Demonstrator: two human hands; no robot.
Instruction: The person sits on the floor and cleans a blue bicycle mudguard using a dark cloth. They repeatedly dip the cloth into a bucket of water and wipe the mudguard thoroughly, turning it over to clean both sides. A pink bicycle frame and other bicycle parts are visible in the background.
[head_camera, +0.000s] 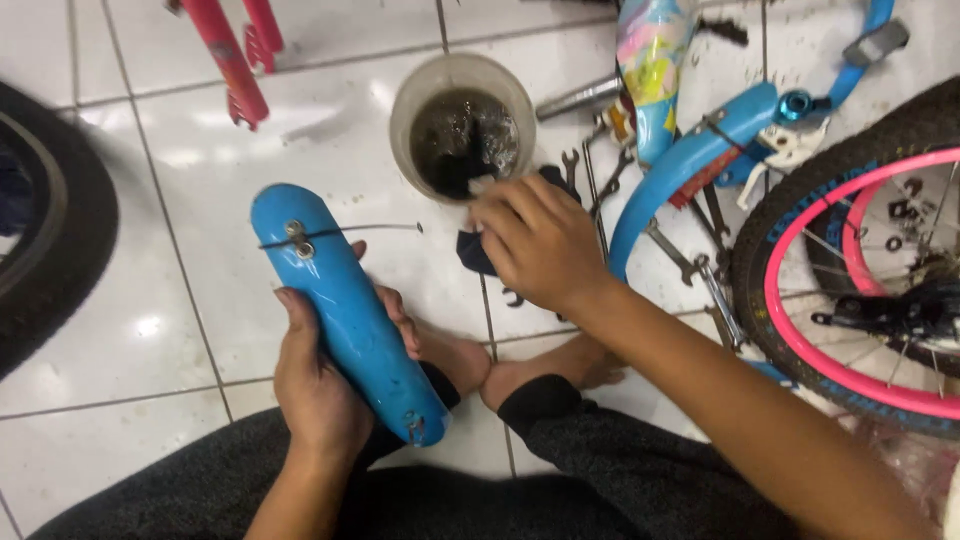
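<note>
Cleaning step, looks like: left hand (318, 385) wrapped round blue fender (345, 310), right hand (540, 240) pinching dark rag (478, 252) beside cup (462, 125) of murky liquid, wiping probably next.

We see a white tiled floor (150, 330) with grey grout lines under everything. At the right lies a small blue bicycle frame (700, 150), and beside it a wheel with a black tyre (790, 200) and a pink rim (800, 330) — its spokes and a dark hub show at the far right. Several metal wrenches (600, 175) lie scattered on the tiles next to the frame, some partly hidden by it. At the top left stands a red fork (235, 60), and another black tyre (60, 220) curves along the left edge — only part of it shows.
</note>
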